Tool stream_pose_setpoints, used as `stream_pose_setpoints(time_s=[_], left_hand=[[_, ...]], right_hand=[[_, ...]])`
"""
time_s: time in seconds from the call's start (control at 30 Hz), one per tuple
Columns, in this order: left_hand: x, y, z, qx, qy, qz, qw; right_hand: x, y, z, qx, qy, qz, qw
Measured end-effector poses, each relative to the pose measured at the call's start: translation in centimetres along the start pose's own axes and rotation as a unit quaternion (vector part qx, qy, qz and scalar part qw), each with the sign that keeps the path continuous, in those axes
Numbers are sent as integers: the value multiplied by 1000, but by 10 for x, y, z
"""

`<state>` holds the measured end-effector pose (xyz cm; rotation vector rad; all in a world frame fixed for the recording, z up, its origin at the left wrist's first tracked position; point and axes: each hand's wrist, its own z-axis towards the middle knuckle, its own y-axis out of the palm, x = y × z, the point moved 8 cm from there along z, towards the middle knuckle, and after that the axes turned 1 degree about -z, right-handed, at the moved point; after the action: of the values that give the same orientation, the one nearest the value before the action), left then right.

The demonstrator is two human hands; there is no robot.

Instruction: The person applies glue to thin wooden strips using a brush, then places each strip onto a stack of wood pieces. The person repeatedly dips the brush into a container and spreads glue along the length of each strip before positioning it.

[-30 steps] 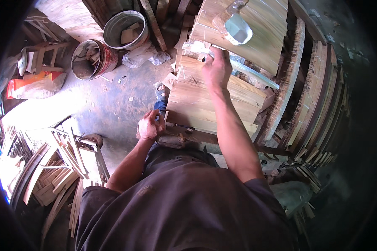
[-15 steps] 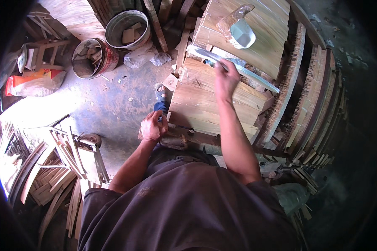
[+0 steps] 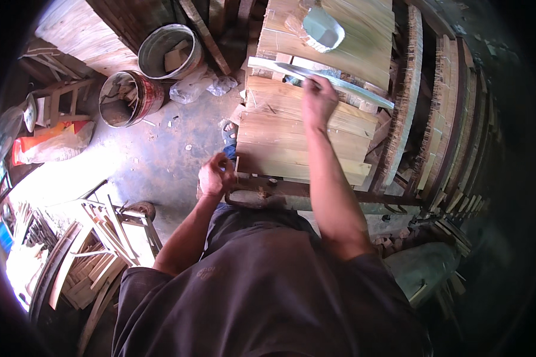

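Note:
My right hand (image 3: 320, 98) is closed around a slim stick-like tool (image 3: 293, 69) that points left; its tip is too blurred to name. The tool lies over a long pale strip (image 3: 360, 91) that crosses the wooden boards (image 3: 307, 134). Beyond the strip, a cut-off plastic container (image 3: 323, 31), pale inside, stands on the far boards (image 3: 363, 44). My left hand (image 3: 214, 177) hovers by the near left corner of the boards, fingers loosely bent and apart, with nothing visible in them.
A rusty metal bar (image 3: 280, 198) runs along the bench's near edge. Stacked slatted panels (image 3: 408, 113) stand to the right. Two buckets (image 3: 144, 95) (image 3: 187, 70) with wood scraps are at far left. Loose wood strips (image 3: 104, 223) pile up at near left.
My left hand has lifted from the bench's near edge. The tool in my right hand has swung to point left along the strip. The whole view has shifted slightly.

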<state>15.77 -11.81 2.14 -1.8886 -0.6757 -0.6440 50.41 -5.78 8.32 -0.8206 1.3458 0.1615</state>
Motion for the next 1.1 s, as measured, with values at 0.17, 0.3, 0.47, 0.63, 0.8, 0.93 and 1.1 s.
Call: stream_pose_setpoints(time_s=[0.17,0.3,0.47,0.63,0.8,0.93,1.1], left_hand=[[6,5,70,40,78,-36,996],[60,5,149,18,112,-63,992],[87,34,223,-63,123,-108,985],[99,65,250,-128,144,-104,976],[94,79,256,-190,90,-116,971],[93,90,254,-203,91,-197,955],[91,92,257,-210,103,-213,949]], right_hand=[[46,-144,35,120,-7,-50,991],[95,-221,54,172,2,-20,985],[13,-110,9,101,-85,-73,989],[-13,-8,-16,52,-72,-63,994],[21,-73,14,68,-11,24,997],[77,-198,55,123,13,-23,992],[80,-305,87,245,11,-255,935]])
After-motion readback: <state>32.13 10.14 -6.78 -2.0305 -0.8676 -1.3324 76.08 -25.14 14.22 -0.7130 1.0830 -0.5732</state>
